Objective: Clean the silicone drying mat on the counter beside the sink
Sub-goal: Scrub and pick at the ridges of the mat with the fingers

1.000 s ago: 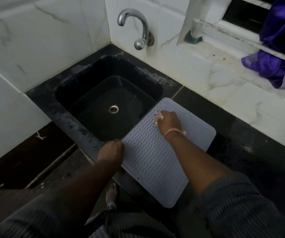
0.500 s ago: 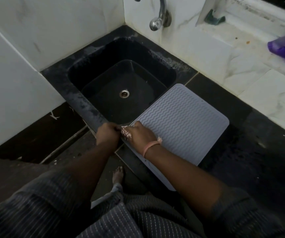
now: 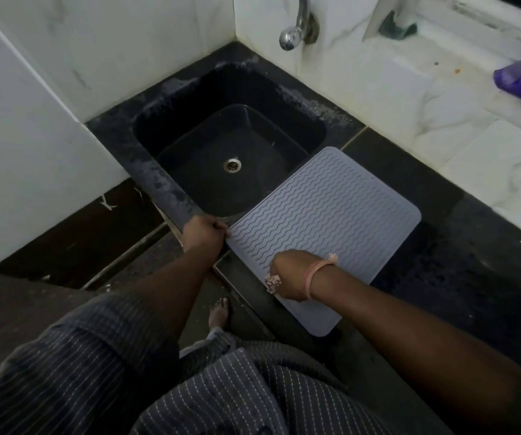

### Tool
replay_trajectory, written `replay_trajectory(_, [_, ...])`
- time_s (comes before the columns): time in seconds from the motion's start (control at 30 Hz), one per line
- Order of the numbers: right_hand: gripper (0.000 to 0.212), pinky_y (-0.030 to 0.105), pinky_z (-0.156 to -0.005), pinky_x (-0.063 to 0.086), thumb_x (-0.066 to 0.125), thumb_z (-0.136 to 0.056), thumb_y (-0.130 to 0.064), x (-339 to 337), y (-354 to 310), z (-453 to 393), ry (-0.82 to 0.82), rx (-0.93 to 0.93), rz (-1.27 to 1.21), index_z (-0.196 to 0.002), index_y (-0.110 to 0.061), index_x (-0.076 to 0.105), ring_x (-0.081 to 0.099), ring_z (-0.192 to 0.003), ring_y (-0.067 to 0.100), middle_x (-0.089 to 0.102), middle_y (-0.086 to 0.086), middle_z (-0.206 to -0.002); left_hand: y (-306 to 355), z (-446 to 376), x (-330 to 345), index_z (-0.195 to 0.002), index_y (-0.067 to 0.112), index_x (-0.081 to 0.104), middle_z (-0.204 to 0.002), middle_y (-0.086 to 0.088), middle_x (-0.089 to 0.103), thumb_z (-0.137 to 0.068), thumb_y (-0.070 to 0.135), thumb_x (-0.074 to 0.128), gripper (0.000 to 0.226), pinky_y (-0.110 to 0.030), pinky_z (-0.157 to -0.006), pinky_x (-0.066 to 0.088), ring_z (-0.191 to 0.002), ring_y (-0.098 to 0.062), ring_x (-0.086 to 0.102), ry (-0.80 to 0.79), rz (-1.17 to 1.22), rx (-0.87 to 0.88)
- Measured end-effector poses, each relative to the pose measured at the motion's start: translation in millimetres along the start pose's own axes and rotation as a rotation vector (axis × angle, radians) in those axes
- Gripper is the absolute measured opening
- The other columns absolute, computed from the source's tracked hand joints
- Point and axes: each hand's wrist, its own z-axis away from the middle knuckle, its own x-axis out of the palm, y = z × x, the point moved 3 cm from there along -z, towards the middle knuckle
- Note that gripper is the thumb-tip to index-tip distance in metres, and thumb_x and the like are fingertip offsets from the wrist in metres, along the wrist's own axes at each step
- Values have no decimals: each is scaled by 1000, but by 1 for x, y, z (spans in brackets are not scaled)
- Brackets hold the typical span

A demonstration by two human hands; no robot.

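1. Nearest: striped dark sleeves (image 3: 74,372), both forearms reaching forward.
2. Right hand (image 3: 287,274) curled around a small pinkish cloth (image 3: 273,283), pressed on the near edge of the grey silicone mat (image 3: 325,215).
3. Left hand (image 3: 204,232) pinching the mat's left corner.
4. Mat flat on the black counter (image 3: 441,262), far corner overhanging the black sink (image 3: 231,142).
5. Farthest: chrome tap (image 3: 297,26) on white tile.

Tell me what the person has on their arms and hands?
Both forearms are bare. The right hand has a pink band at the wrist. The left hand wears nothing. A dark sleeve with thin pale stripes covers the upper left arm.
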Motion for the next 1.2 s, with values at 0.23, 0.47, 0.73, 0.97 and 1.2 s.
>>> replay_trajectory(0.23, [17,38,-83,54,65,-91,-29,-38,-22,-49,448,-48,-251,-105,-20,70,64,-97,30,61,11,-109,-12,16,5,-104,21,81,-106,3,77,-95,20,69,15,-28,-85,51,-96,-14,68,63,49,50])
replay_trajectory(0.47, [31,37,-64,42,45,-100,-28,-24,-53,-76,430,-64,41,-123,-16,61,63,-93,35,50,11,-112,-8,14,1,-97,19,78,-92,1,72,-97,16,65,13,-32,-77,54,-86,-15,67,126,-65,57])
replay_trajectory(0.73, [36,38,-82,48,57,-99,-15,-39,-66,-46,263,-65,168,-134,-10,57,62,-113,33,58,16,-130,-8,-3,-1,-78,24,73,-87,1,71,-93,17,71,17,-32,-78,57,-86,-16,68,45,-56,16])
replay_trajectory(0.97, [21,51,-100,46,59,-98,-26,-21,-45,-16,67,48,90,-116,-15,61,57,-91,25,62,3,-107,-9,-14,-1,-89,13,78,-90,-5,74,-94,25,68,16,-40,-84,62,-87,-23,71,9,-47,-24])
replay_trajectory(1.2, [31,33,-85,58,67,-89,-23,24,-7,19,116,93,-222,-119,-26,75,68,-95,15,73,-8,-110,-9,-13,0,-87,13,79,-85,-5,73,-95,21,63,20,-36,-79,61,-81,-23,70,-13,-22,4])
